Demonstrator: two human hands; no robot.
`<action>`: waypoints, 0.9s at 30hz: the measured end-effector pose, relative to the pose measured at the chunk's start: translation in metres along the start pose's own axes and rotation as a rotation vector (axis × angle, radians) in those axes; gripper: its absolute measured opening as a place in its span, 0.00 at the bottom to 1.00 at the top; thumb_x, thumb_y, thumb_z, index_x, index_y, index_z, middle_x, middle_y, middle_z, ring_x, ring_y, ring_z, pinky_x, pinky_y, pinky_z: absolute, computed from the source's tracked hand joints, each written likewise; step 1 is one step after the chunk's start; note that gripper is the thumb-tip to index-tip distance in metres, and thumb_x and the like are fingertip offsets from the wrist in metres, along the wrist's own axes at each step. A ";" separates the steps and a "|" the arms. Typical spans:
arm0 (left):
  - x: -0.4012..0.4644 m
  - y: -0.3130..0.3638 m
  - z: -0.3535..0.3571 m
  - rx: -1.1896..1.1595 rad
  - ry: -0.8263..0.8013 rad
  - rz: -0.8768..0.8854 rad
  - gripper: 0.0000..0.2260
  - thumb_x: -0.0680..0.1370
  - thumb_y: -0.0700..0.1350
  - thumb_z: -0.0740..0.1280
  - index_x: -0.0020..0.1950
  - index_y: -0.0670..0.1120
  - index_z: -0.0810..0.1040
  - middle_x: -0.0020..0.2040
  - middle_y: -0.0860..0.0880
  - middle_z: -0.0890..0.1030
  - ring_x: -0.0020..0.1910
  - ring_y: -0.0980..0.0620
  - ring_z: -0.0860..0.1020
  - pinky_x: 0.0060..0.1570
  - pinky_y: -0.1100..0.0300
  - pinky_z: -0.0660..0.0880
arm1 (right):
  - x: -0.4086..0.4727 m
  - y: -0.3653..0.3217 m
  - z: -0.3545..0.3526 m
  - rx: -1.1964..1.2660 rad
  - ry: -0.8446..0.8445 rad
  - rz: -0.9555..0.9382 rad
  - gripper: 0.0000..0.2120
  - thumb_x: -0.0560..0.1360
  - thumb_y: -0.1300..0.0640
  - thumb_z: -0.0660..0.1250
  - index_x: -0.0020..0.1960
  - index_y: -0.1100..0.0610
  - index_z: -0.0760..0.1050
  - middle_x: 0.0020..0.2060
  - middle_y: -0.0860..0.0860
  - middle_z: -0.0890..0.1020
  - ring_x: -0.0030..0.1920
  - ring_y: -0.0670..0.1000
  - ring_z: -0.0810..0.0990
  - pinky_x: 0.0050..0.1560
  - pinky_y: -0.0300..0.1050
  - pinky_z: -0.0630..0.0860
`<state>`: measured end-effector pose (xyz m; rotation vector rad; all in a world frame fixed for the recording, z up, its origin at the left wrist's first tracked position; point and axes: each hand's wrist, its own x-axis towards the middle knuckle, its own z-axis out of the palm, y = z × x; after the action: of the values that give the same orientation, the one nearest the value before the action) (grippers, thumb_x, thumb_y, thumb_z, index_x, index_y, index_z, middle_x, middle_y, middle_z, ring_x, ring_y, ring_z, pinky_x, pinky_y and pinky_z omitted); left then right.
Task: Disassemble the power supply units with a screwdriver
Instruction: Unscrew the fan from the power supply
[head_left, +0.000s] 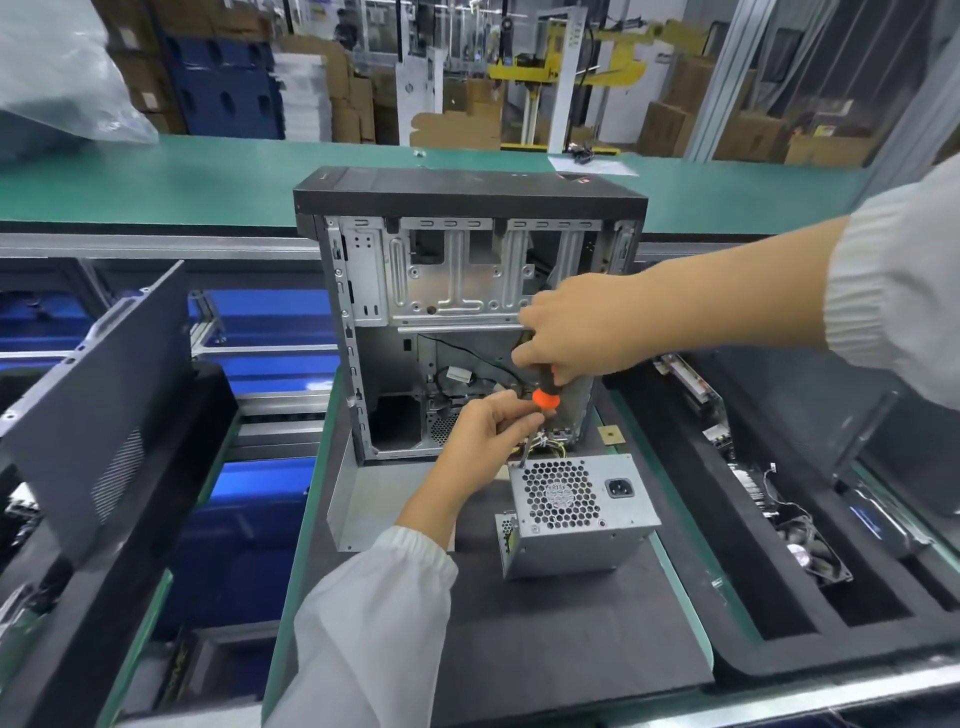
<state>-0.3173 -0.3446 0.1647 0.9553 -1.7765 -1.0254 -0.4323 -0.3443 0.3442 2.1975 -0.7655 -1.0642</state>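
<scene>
A grey power supply (576, 512) stands on a dark mat (545, 639) on the desk (291, 525), its honeycomb fan grille and socket facing the camera. Just behind the power supply lies an open computer case (457, 291), its bare metal inside showing. The right hand (576, 327) grips the black-and-orange handle of a screwdriver (543, 400) above the power supply's rear left corner, shaft pointing down at that corner. The left hand (488, 431) pinches the shaft just below the orange collar. Coloured wires (550, 444) run between the power supply and the case. Left of the power supply leans a dark side panel (98, 410); right of it sits a black foam tray (779, 571) with parts.
</scene>
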 end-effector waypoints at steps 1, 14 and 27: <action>0.000 0.000 -0.001 0.002 0.020 0.007 0.08 0.79 0.38 0.68 0.55 0.42 0.84 0.40 0.37 0.73 0.41 0.44 0.73 0.43 0.57 0.69 | -0.004 0.001 0.004 -0.125 0.127 -0.081 0.15 0.80 0.52 0.60 0.66 0.53 0.65 0.57 0.55 0.72 0.55 0.56 0.72 0.48 0.48 0.73; 0.000 0.000 -0.002 0.003 0.066 0.029 0.07 0.77 0.37 0.70 0.53 0.42 0.85 0.33 0.55 0.67 0.32 0.62 0.67 0.37 0.67 0.65 | 0.017 0.000 -0.014 0.455 -0.203 0.201 0.16 0.81 0.47 0.56 0.45 0.60 0.70 0.37 0.53 0.79 0.41 0.54 0.75 0.34 0.43 0.69; 0.002 0.002 0.000 -0.110 0.108 0.001 0.05 0.75 0.38 0.73 0.48 0.38 0.86 0.30 0.53 0.65 0.32 0.58 0.64 0.40 0.58 0.66 | 0.006 0.000 -0.021 0.250 -0.052 0.236 0.21 0.81 0.41 0.53 0.55 0.57 0.73 0.45 0.54 0.78 0.38 0.53 0.74 0.32 0.44 0.67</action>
<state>-0.3185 -0.3452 0.1668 0.9236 -1.6151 -1.0399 -0.4119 -0.3430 0.3519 2.2182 -1.2051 -0.9520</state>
